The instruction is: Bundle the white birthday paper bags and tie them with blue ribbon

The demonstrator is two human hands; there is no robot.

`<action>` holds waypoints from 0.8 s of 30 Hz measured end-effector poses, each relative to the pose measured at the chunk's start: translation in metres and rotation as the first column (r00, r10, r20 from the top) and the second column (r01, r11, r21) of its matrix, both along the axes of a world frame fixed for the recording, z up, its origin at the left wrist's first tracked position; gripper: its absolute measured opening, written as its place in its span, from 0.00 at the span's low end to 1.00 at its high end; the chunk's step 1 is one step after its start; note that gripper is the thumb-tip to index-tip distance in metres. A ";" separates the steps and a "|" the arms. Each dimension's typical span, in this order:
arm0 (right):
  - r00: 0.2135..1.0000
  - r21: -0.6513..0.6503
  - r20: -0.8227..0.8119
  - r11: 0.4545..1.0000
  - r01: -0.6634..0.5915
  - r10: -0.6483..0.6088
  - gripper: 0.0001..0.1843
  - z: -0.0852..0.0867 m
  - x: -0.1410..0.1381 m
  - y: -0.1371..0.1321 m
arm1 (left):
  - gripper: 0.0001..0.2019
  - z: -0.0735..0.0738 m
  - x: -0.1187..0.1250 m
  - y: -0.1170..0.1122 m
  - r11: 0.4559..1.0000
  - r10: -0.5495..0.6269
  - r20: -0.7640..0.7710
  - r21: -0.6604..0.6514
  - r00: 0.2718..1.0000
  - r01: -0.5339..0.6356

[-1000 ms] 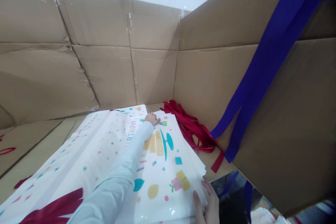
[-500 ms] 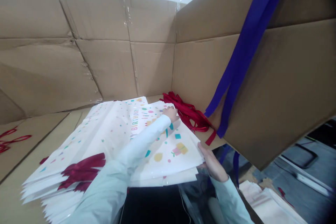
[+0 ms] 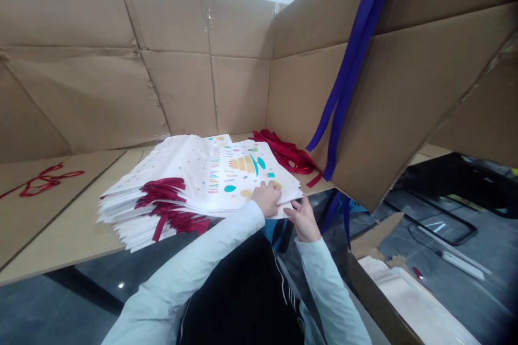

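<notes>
A pile of flat white sheets [image 3: 170,159] printed with coloured dots lies on the table, with dark red strips [image 3: 172,194] sticking out at its near edge. On its right side is a white printed sheet [image 3: 218,164] with "HAPPY BIRTHDAY", a cake and balloons. My left hand [image 3: 266,199] rests on this sheet close to its near right corner, fingers curled against it. At that corner, my right hand [image 3: 304,219] has its thumb and fingers closed at the edge. Its fingertips are partly hidden.
Cardboard walls [image 3: 178,81] enclose the back and right. Blue strips [image 3: 343,81] hang over the right wall. Red strips [image 3: 283,153] lie in the back corner, and a thin red cord [image 3: 48,178] at left. A carton [image 3: 372,285] of white material stands low at right.
My left hand has come from the sheet's far edge to its near right corner. My right hand has moved slightly left and up along that side. The view has shifted, showing the table's front edge.
</notes>
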State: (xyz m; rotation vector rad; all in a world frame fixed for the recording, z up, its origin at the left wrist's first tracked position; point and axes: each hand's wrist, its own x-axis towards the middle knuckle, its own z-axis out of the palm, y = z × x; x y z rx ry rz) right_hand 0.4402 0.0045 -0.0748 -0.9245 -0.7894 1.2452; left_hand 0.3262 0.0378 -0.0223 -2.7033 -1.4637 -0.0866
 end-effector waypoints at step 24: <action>0.877 0.103 0.407 0.967 0.234 -0.256 0.28 -0.020 0.012 0.010 | 0.20 -0.015 -0.006 0.013 0.941 -0.020 -0.105 0.333 0.994 0.055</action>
